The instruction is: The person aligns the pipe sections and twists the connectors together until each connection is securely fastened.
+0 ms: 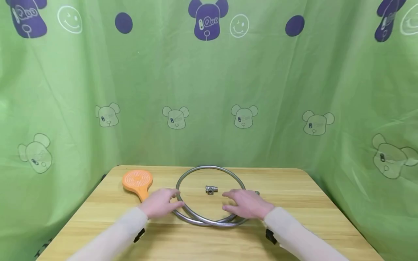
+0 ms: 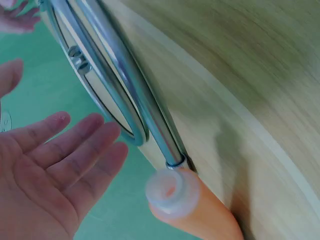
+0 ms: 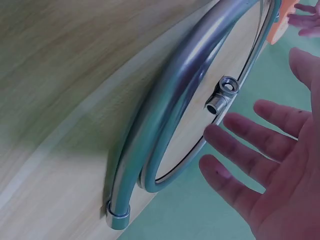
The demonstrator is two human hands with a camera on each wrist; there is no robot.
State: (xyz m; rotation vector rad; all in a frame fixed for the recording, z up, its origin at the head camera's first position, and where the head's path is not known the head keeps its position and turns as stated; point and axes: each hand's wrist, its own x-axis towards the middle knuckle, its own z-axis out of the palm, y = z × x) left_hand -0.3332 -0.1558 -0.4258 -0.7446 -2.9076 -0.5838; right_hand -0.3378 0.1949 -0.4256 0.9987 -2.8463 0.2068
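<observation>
A silver metal shower hose [image 1: 209, 222] lies coiled in a loop on the wooden table, with a ribbed-looking end fitting [image 3: 118, 219] toward the right. Inside the loop sits a small metal tee fitting [image 1: 210, 189], its threaded openings showing in the right wrist view. My left hand [image 1: 161, 203] hovers over the loop's left side, fingers spread and holding nothing. Over the right side is my right hand [image 1: 246, 203], also with loose, extended fingers. Left of the coil lies an orange shower head [image 1: 137, 179]; the left hand partly hides its handle, whose whitish end [image 2: 172, 192] shows in the left wrist view.
The light wooden table [image 1: 294, 224] has its far edge against a green curtain [image 1: 209, 79] printed with bear figures. More curtain hangs close along both sides. Dark wrist straps [image 1: 271, 235] show at both sleeves.
</observation>
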